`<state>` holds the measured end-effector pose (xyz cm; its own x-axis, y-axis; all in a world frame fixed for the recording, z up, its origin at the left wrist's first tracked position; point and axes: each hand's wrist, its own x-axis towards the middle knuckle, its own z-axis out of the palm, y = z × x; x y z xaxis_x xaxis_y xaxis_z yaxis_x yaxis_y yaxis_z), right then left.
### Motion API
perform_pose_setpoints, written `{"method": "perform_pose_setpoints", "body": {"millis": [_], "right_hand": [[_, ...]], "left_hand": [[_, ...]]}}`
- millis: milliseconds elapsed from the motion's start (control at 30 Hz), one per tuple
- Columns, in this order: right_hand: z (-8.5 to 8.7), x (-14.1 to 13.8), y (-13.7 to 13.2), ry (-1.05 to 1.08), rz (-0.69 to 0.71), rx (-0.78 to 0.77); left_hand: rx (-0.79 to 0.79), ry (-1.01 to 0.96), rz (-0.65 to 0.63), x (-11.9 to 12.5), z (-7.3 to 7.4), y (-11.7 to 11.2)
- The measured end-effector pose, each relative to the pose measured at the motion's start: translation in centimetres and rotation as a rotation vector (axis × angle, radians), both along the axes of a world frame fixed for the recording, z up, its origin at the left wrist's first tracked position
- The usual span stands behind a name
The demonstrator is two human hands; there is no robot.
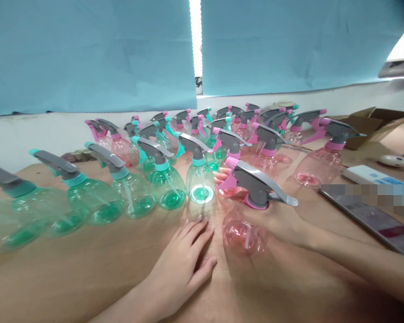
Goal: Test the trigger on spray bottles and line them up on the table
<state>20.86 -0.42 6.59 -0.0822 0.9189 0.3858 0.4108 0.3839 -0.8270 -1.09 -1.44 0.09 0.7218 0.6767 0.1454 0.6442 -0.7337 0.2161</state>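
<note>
My left hand [188, 255] lies palm down on the table, holding nothing, with fingers stretched and slightly apart. Its fingertips point toward a clear green spray bottle [201, 184] with a turquoise collar and grey trigger head. My right hand [272, 222] comes from the right and wraps behind a pink spray bottle [244, 235] at its neck. The bottle partly hides the hand; some fingertips show left of its pink nozzle. More pink spray bottles [268, 161] stand just behind. A row of green bottles [112, 202] runs off to the left.
Many more pink and green bottles crowd the back of the wooden table [54, 278]. Toward the right lie a phone [366, 217], a white flat device [366, 174], a white rounded object [393, 160] and an open cardboard box [363, 128]. Blue sheets [94, 54] hang behind.
</note>
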Motion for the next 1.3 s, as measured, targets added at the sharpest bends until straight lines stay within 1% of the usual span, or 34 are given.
{"method": "perform_pose_setpoints", "body": {"millis": [233, 433, 567, 700, 833, 933, 1067, 1300], "right_hand": [[0.25, 0.55, -0.17, 0.003, 0.101, -0.047], [0.23, 0.44, 0.06, 0.050, 0.126, -0.065], [0.00, 0.32, 0.16, 0.093, 0.149, -0.041], [-0.32, 0.27, 0.16, 0.112, 0.122, -0.013], [-0.41, 0.24, 0.11, 0.060, 0.054, 0.007], [-0.36, 0.25, 0.10, 0.036, 0.033, 0.028], [-0.25, 0.25, 0.14, 0.045, 0.046, 0.028], [0.16, 0.25, 0.09, 0.048, 0.099, -0.034]], "left_hand": [[0.001, -0.008, 0.005, -0.05, 0.15, -0.03], [0.000, -0.019, 0.003, -0.13, -0.01, 0.00], [0.000, -0.027, -0.001, -0.13, 0.05, -0.05], [0.000, -0.015, 0.003, -0.03, 0.21, -0.09], [0.002, -0.031, 0.005, -0.03, 0.16, -0.10], [0.002, -0.038, 0.005, -0.07, 0.11, -0.11], [0.005, -0.017, 0.005, -0.02, 0.17, -0.09], [-0.005, 0.023, 0.002, -0.02, 0.13, -0.09]]}}
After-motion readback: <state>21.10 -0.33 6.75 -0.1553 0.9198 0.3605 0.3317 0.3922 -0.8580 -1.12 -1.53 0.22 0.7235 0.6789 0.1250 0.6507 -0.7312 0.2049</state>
